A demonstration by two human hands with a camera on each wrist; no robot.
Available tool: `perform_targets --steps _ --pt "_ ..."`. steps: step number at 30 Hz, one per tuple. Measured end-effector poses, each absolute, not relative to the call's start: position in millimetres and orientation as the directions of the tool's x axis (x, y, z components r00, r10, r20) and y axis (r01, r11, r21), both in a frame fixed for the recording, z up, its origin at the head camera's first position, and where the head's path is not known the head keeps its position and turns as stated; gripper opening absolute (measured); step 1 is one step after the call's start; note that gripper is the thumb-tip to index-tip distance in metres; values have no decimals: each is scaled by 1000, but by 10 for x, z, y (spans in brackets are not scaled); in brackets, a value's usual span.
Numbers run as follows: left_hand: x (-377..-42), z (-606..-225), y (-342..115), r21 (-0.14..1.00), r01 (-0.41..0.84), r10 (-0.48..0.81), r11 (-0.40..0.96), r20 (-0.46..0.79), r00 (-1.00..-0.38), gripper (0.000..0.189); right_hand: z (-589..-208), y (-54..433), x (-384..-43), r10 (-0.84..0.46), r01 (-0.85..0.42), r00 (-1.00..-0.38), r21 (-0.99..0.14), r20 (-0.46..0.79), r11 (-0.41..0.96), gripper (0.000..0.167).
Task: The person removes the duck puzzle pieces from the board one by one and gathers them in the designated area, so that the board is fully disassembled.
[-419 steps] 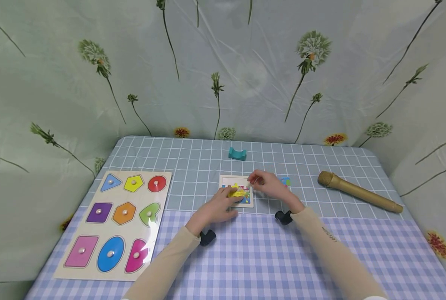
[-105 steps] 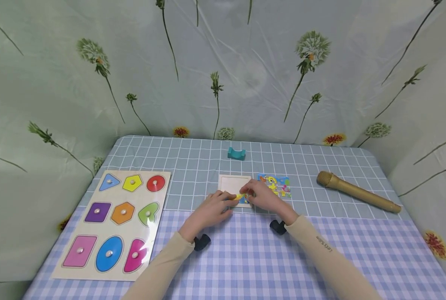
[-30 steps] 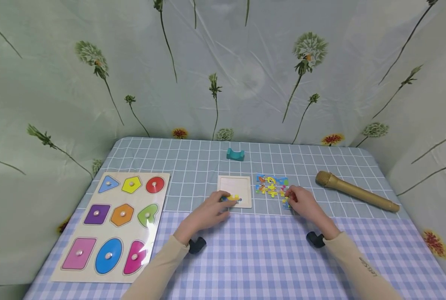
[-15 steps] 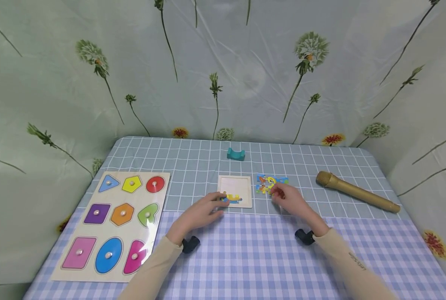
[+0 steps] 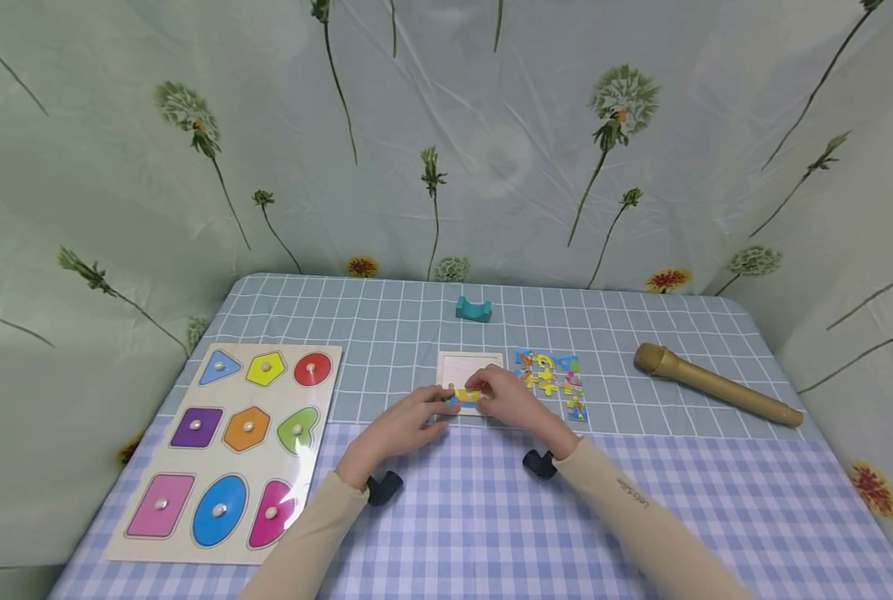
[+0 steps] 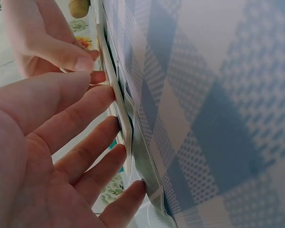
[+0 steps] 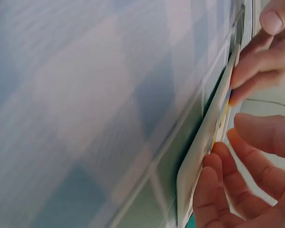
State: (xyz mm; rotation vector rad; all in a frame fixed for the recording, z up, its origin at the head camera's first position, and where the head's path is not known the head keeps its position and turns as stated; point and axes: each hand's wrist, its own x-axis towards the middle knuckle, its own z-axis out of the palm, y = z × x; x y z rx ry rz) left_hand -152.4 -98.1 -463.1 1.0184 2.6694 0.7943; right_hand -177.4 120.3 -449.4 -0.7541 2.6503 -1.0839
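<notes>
A small wooden puzzle tray [image 5: 458,367] lies flat, with yellow and blue jigsaw pieces [image 5: 465,397] along its near side. My left hand [image 5: 401,427] rests at the tray's left edge, its fingers loosely extended; in the left wrist view the fingertips meet the tray's rim [image 6: 125,128]. My right hand [image 5: 517,405] is over the tray's right side, fingertips at the pieces and partly hiding them. In the right wrist view its thumb stands apart from the bent fingers [image 7: 213,175], and no piece shows between them. Several colourful jigsaw pieces [image 5: 546,362] lie right of the tray.
A large shape-knob board [image 5: 224,458] lies at the left. A gold microphone [image 5: 716,386] is at the right. Behind the tray stands a small teal curved block [image 5: 473,309]. One jigsaw piece [image 5: 576,409] sits nearer than the others, close to the checked cloth [image 5: 476,508].
My right hand has moved left from the loose pieces to the tray. The left hand has drawn back slightly to the left. Earlier, the tray held more pieces; many now lie right of it.
</notes>
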Motion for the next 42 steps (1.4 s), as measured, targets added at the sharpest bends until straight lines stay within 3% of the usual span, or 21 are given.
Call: perform_targets --steps 14,23,27,35,42 --pt "-1538 -4589 -987 554 551 670 625 -17 -743 34 -4528 1135 -1829 -470 -304 -883 -746 -14 593 24" --pt "-1550 -4589 -982 558 536 665 633 -39 -746 35 -4567 1147 -1852 -499 -359 -866 -731 29 580 22" --pt "-1548 -4601 -987 556 539 666 632 -35 -745 35 -4566 1183 -1853 -478 -296 -878 -787 2 541 21" --pt "-1540 -4603 -999 569 541 673 619 -30 -739 36 -4533 1524 -1844 -414 -220 -910 -871 21 440 19" --pt "-1538 -4612 -1017 571 550 680 609 -21 -733 36 -4501 1976 -1824 -365 -169 -931 -856 -25 489 19"
